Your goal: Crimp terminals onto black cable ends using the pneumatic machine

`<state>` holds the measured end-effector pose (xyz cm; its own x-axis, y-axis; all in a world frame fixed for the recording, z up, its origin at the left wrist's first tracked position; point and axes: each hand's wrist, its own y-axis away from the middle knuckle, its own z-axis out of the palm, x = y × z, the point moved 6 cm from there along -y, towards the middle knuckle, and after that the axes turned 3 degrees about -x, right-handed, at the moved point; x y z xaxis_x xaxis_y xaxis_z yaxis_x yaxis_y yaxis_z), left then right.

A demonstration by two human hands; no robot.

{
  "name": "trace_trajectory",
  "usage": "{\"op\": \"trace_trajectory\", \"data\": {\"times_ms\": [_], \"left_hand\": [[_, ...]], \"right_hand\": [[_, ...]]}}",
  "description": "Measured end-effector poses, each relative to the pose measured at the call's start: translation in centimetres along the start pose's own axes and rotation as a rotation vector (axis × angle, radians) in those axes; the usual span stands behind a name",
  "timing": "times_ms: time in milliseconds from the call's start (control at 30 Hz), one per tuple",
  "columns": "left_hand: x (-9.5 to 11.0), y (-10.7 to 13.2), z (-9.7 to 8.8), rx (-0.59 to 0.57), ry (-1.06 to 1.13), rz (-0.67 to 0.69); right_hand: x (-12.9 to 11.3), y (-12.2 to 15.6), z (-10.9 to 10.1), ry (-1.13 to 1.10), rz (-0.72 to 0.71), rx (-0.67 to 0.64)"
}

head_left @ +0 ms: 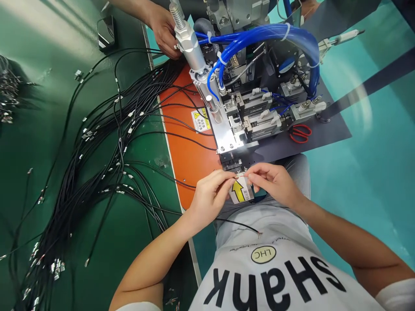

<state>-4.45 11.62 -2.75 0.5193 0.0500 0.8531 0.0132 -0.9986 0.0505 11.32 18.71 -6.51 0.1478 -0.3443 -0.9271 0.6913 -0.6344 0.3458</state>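
My left hand (pixel 212 190) is closed in a pinch on the end of a black cable (pixel 155 171), which runs to it from the left over the orange plate. Thin, light wire ends (pixel 239 175) show between my fingertips. On their other side, my right hand (pixel 275 181) pinches at the same wires with thumb and forefinger. Just beneath lies a white label with a yellow arrow (pixel 239 191), at the near end of the machine (pixel 227 138). Another black cable (pixel 238 223) passes under my left wrist and ends in bare wires above my shirt.
A large bundle of black cables (pixel 84 160) with pale ends spreads over the green table (pixel 142 255). Several cables cross the orange plate (pixel 181 151) into the machine. Red-handled scissors (pixel 300 134) lie on the right. A co-worker's hand (pixel 164 32) and a phone (pixel 106 33) are at the back.
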Motion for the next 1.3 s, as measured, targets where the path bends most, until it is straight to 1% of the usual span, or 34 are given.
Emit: {"op": "trace_trajectory", "data": {"times_ms": [67, 133, 267, 400, 567, 700, 867, 1000, 1167, 1300], "left_hand": [[0.0, 0.1, 0.0, 0.030, -0.020, 0.018], [0.0, 0.2, 0.1, 0.032, -0.021, 0.020], [0.0, 0.2, 0.3, 0.031, 0.012, 0.002], [-0.3, 0.3, 0.4, 0.055, 0.073, -0.013], [-0.9, 0.4, 0.5, 0.085, 0.128, -0.031], [-1.1, 0.5, 0.6, 0.080, 0.161, -0.042], [-1.3, 0.6, 0.8, 0.063, 0.247, -0.077], [-1.6, 0.8, 1.1, 0.096, 0.353, -0.111], [-1.9, 0.7, 1.4, 0.091, 0.525, -0.203], [-2.1, 0.6, 1.5, 0.076, 0.652, -0.276]], "right_hand": [[-0.1, 0.0, 0.1, -0.016, -0.001, 0.003], [-0.1, -0.2, 0.2, -0.050, 0.008, -0.010], [0.3, -0.8, 0.4, -0.140, 0.044, -0.074], [1.0, -1.2, 1.1, -0.205, 0.081, -0.141], [1.7, -1.1, 1.1, -0.191, 0.071, -0.099], [1.5, -1.3, 0.7, -0.215, 0.050, -0.111], [1.6, -1.7, 0.8, -0.205, 0.060, -0.115], [1.6, -1.6, 1.3, -0.168, 0.004, -0.087], [1.6, -1.5, 1.3, -0.169, -0.121, 0.018], [1.6, -1.9, 1.5, -0.157, -0.170, 0.022]]}}
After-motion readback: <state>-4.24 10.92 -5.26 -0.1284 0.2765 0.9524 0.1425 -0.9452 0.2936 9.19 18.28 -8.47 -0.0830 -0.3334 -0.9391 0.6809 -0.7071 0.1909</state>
